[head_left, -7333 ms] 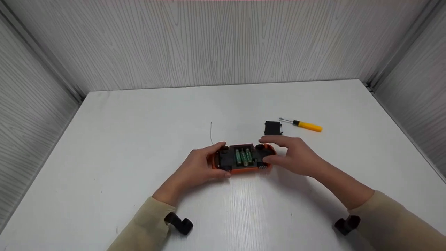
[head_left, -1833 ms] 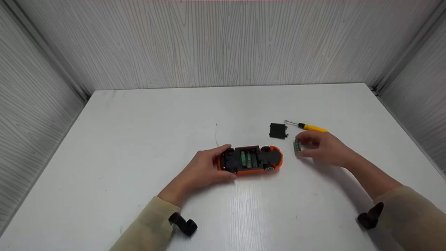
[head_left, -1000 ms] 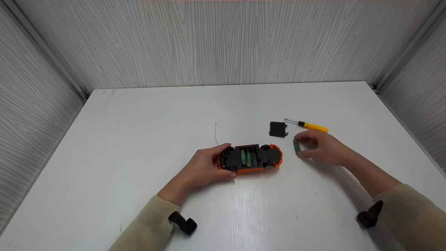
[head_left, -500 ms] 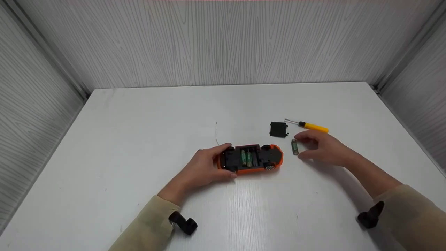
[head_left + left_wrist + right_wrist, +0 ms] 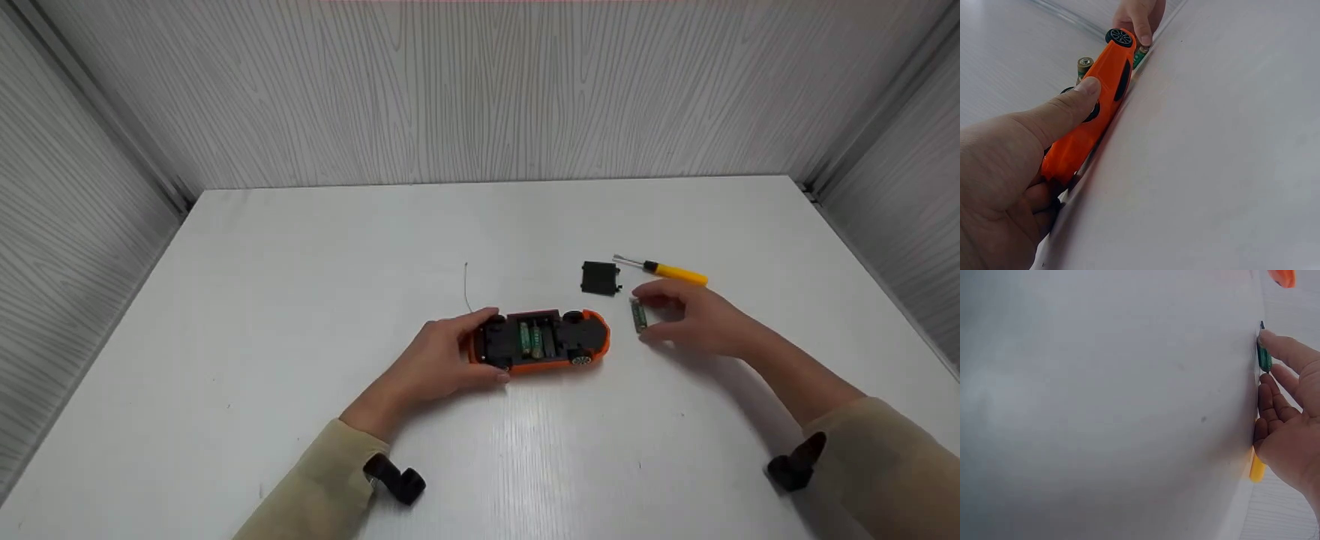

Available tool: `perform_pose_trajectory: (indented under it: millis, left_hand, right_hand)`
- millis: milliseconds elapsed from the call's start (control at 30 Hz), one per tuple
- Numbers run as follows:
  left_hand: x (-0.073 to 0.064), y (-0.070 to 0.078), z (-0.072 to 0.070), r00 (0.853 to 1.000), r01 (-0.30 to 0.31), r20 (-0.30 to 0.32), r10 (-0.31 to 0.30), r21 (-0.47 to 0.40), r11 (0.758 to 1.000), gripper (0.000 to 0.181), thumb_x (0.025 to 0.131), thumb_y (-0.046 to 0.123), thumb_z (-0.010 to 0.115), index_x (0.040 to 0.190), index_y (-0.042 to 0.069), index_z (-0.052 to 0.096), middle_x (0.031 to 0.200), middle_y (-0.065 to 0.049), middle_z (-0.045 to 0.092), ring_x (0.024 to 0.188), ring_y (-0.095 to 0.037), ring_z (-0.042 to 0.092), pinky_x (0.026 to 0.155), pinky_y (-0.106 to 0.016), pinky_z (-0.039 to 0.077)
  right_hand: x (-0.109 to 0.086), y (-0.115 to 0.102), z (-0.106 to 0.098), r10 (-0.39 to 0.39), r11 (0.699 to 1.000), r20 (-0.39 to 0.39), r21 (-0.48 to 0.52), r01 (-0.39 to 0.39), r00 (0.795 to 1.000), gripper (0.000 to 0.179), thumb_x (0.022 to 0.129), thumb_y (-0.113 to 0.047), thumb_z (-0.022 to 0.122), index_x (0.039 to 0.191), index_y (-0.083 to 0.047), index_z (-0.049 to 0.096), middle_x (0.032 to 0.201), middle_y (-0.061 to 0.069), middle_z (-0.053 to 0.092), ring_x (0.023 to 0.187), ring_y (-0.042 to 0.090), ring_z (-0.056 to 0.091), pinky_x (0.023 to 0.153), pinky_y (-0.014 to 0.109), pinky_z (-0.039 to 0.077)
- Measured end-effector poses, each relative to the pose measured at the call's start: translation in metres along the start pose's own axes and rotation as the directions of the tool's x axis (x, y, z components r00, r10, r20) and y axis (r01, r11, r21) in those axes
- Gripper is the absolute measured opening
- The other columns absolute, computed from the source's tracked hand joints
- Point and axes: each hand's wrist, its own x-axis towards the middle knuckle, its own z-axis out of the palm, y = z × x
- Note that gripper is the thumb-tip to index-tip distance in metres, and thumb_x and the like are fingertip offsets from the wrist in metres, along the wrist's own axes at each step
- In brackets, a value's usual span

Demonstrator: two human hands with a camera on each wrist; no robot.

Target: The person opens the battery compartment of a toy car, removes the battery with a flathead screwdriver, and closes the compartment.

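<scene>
My left hand (image 5: 439, 356) grips an orange toy car (image 5: 562, 367) by its left end, thumb on one side and fingers on the other. The car lies upside down on the table, its battery compartment uncovered. Two green batteries (image 5: 531, 340) sit in the compartment, and the slot to their right holds none. A third green battery (image 5: 638, 315) lies on the table right of the car. Around that battery's two ends stand the thumb and forefinger of my right hand (image 5: 694, 322), at or just touching it. In the left wrist view, one battery end (image 5: 1085, 62) rises above the car.
A black battery cover (image 5: 600, 278) lies behind the loose battery. Beside it is a screwdriver (image 5: 671, 272) with a yellow handle, just beyond my right hand. A thin antenna wire (image 5: 466, 289) stretches from the car toward the back. Pale wood-grain panels (image 5: 480, 90) enclose the table.
One battery has come out of the car and now lies at its right, where my right hand moved. It rolled slightly left and back between the fingers. My left hand still holds the car.
</scene>
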Motion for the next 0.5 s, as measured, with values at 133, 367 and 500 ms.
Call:
perform_pose_trajectory:
  millis: [133, 367, 500]
  left_hand:
    - [0.001, 0.001, 0.001, 1.000, 0.005, 0.003, -0.005, 0.004, 1.000, 0.095, 0.082, 0.043, 0.094, 0.162, 0.020, 0.048, 0.149, 0.002, 0.061, 0.128, -0.014, 0.058, 0.113, -0.038, 0.045]
    - [0.001, 0.001, 0.000, 1.000, 0.002, 0.001, -0.002, -0.012, 1.000, 0.095, 0.082, 0.043, 0.094, 0.162, 0.020, 0.048, 0.149, 0.003, 0.060, 0.126, -0.013, 0.058, 0.112, -0.039, 0.045]
    - [0.001, 0.001, 0.000, 1.000, 0.004, 0.004, -0.004, -0.016, 1.000, 0.096, 0.081, 0.044, 0.094, 0.162, 0.020, 0.048, 0.150, 0.003, 0.059, 0.128, -0.013, 0.057, 0.113, -0.039, 0.045]
  right_hand:
    - [-0.003, -0.003, -0.004, -0.046, 0.998, -0.028, 0.035, 0.047, 0.999, 0.061, 0.091, -0.029, 0.087, 0.144, -0.011, 0.063, 0.138, 0.008, 0.064, 0.128, 0.027, 0.058, 0.110, 0.043, 0.044]
    - [-0.012, -0.030, -0.011, -0.111, 0.992, -0.094, 0.050, 0.117, 0.989, 0.057, 0.097, -0.025, 0.081, 0.147, -0.007, 0.060, 0.143, 0.012, 0.063, 0.131, 0.029, 0.059, 0.110, 0.053, 0.041]
    - [-0.013, -0.053, -0.007, -0.162, 0.985, -0.128, 0.029, 0.167, 0.978, 0.052, 0.097, -0.025, 0.081, 0.144, -0.010, 0.063, 0.141, 0.010, 0.065, 0.129, 0.027, 0.060, 0.110, 0.053, 0.043]
